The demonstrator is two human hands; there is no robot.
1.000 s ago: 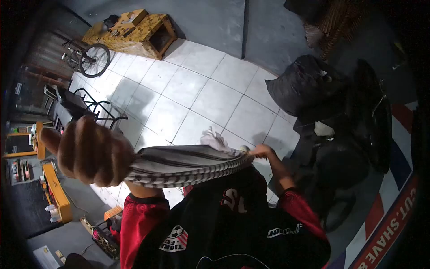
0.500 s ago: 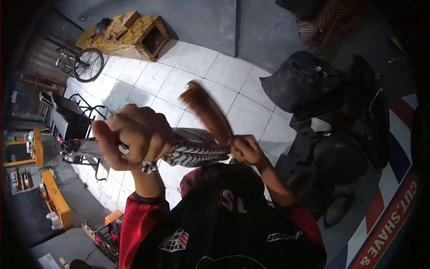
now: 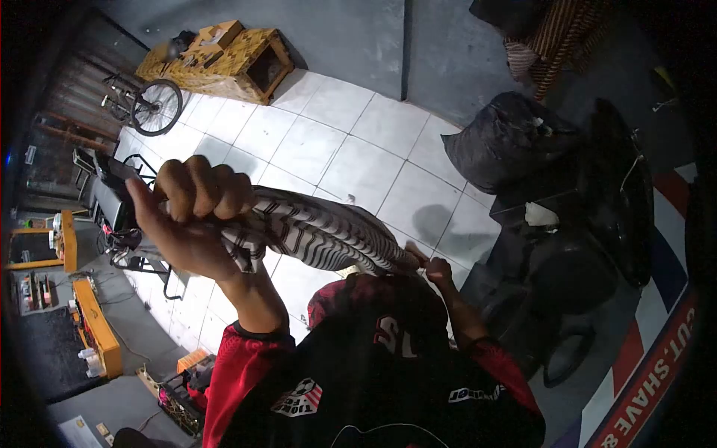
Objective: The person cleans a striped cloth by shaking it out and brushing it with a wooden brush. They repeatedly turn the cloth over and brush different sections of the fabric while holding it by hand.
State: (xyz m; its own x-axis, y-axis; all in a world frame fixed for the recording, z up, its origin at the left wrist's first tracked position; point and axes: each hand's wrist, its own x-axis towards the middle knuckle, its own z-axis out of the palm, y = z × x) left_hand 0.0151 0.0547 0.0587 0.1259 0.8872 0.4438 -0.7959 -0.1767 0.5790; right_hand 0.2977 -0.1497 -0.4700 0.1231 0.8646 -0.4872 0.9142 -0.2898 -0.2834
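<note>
A black-and-white striped cloth [image 3: 314,231] is bunched and stretched between my two hands. My left hand [image 3: 190,216] is raised close to the camera and fisted round one end of it. My right hand [image 3: 433,267] is lower and farther out, pinching the other end near my knee. My black and red jersey [image 3: 373,373] fills the bottom of the view. The comb seen a moment ago does not show.
White floor tiles [image 3: 336,157] lie below. A black bag [image 3: 508,142] and a dark chair [image 3: 590,246] stand at the right. A bicycle [image 3: 146,101] and a yellow wooden bench [image 3: 224,56] are at the back left, a dark rack [image 3: 119,194] at left.
My left hand has moved up and turned, pulling the striped cloth taut on a slant. My right hand dropped lower, and the brown comb it held up half a second ago is out of sight.
</note>
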